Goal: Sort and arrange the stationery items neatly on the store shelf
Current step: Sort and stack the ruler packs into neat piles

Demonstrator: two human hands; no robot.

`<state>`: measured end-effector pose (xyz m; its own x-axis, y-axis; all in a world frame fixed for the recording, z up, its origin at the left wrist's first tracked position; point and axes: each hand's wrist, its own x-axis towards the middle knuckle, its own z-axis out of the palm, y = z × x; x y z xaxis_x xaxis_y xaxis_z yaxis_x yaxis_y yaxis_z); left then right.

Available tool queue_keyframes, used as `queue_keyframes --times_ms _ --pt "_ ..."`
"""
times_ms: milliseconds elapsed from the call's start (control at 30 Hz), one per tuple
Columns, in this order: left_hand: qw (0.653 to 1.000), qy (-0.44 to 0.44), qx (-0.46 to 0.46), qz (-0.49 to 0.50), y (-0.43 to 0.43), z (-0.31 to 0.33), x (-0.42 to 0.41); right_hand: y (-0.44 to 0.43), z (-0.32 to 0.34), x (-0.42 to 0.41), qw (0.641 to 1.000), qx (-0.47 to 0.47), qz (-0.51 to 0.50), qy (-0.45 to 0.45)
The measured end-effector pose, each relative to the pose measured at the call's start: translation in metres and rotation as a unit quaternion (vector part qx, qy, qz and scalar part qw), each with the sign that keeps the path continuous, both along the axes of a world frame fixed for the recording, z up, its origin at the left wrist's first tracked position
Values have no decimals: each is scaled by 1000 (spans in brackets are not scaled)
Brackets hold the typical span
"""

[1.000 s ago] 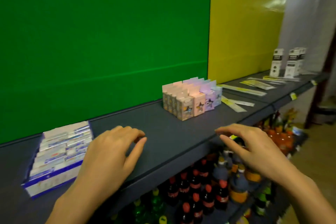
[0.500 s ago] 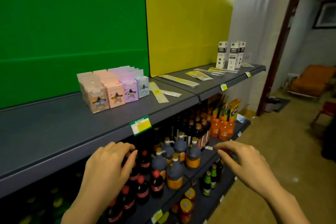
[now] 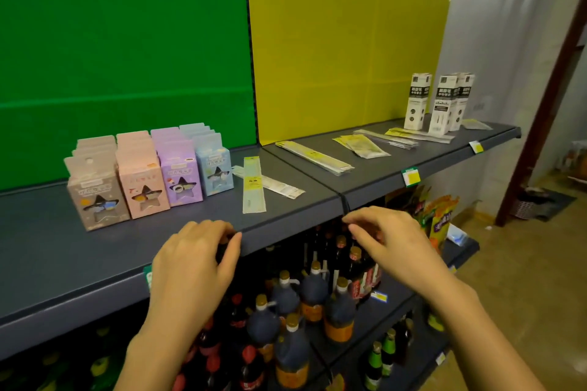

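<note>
On the grey shelf (image 3: 47,263) stand rows of pastel star-window boxes (image 3: 146,178), grey, pink, purple and blue. To their right lie a long yellow-labelled packet (image 3: 253,189) and a clear flat packet (image 3: 273,186). Farther right are a stack of long packets (image 3: 314,157), wider flat packets (image 3: 362,144) and upright white-and-black boxes (image 3: 440,103). My left hand (image 3: 193,263) hovers at the shelf's front edge, fingers curled, holding nothing. My right hand (image 3: 390,241) is just in front of the edge, fingers bent and apart, empty.
Below the shelf stand many dark bottles (image 3: 286,311) with orange labels and red caps, plus green bottles (image 3: 381,355) at lower right. Yellow price tags (image 3: 411,176) hang on the shelf edge. Green and yellow panels back the shelf. A doorway opens at far right.
The view has swung right along the shelf, away from the blue-and-white box tray. Both hands have come back up to the shelf's front edge near the loose packets, still empty.
</note>
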<state>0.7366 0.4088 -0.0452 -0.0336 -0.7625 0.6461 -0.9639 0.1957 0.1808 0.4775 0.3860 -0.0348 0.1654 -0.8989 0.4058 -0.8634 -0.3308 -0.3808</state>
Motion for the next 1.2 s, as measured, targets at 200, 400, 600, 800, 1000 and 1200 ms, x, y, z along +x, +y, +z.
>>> queue_keyframes --times_ms 200,400,600,800,1000,1200 --pt "994 -6 38 101 -57 16 -30 -87 23 13 997 -1 79 11" --pt "975 -11 104 196 -102 17 -47 -144 23 44 987 41 152 24" --pt "957 -3 144 253 -124 17 -55 -175 19 68 980 71 169 82" --pt "933 80 241 257 -136 29 -57 -202 30 76 962 165 187 108" --pt "926 89 270 248 -141 37 -63 -214 45 81 937 218 220 161" --pt "939 235 181 176 -134 37 -72 -217 47 71 933 223 259 116"
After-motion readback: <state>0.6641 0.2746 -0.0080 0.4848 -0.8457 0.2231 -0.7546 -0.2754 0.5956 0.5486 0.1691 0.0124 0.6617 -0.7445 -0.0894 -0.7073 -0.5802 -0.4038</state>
